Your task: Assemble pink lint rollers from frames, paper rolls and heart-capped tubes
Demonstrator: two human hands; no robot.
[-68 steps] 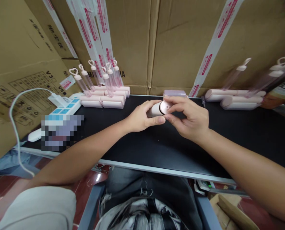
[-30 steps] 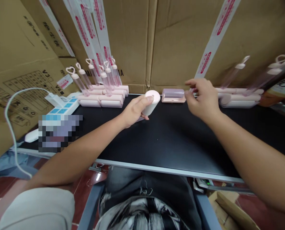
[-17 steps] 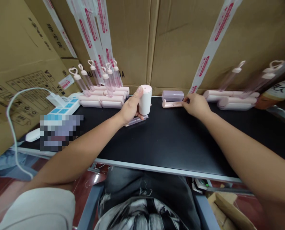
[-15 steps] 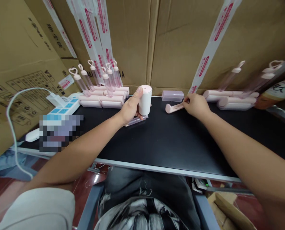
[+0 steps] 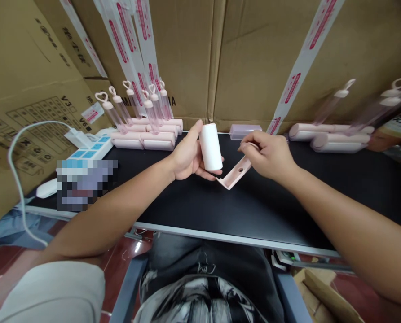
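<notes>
My left hand (image 5: 190,154) is closed round a white cylinder (image 5: 211,148), tilted, with the thumb along its upper side and fingertips under its lower end. To the right of it, my right hand (image 5: 269,152) pinches one end of a pink plastic holder (image 5: 235,174). The holder's hollow side, with a round hole, faces up, and its bent far end comes close to my left fingertips. Whether the two touch, I cannot tell. Just behind my right hand a translucent lilac cover (image 5: 244,131) lies at the back of the black table (image 5: 200,208).
At the back left, several pink-and-white rollers (image 5: 158,141) lie beneath upright clear tubes with heart-shaped loops. More rollers (image 5: 340,142) lie at the back right near a bottle (image 5: 397,128). A power strip (image 5: 92,150) with a white cable is on the left. Cardboard (image 5: 271,58) walls the back.
My right hand has lifted the pink holder, turned its hollow side up and brought it left and nearer me. My left hand has tilted the white cylinder and moved it slightly right.
</notes>
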